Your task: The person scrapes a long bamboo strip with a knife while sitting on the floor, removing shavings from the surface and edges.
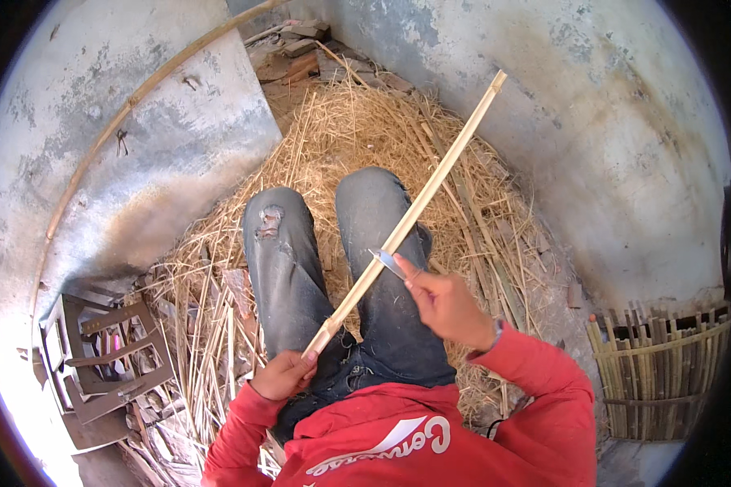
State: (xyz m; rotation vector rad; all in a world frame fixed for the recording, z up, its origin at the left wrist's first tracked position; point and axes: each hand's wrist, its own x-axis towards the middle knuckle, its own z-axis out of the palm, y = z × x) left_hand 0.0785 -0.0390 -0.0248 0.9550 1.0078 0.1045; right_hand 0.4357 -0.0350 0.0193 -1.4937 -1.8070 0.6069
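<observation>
A long split bamboo strip (441, 169) slants across my lap, from the lower left up to the far right. My left hand (284, 375) is closed around its near end, beside my left thigh. In my right hand (451, 307) is a knife (387, 261), its handle mostly hidden by the fingers. The blade lies across the strip, touching or just over it, above my right thigh. Both my legs (288, 260) are bent, in worn dark jeans with a torn left knee.
Pale shavings (341, 130) and loose strips heap over the floor ahead. A dark wooden frame (118, 357) stands at left, a bamboo slat basket (658, 373) at right. One long curved pole (130, 101) leans along the left wall; bricks (303, 65) lie in the far corner.
</observation>
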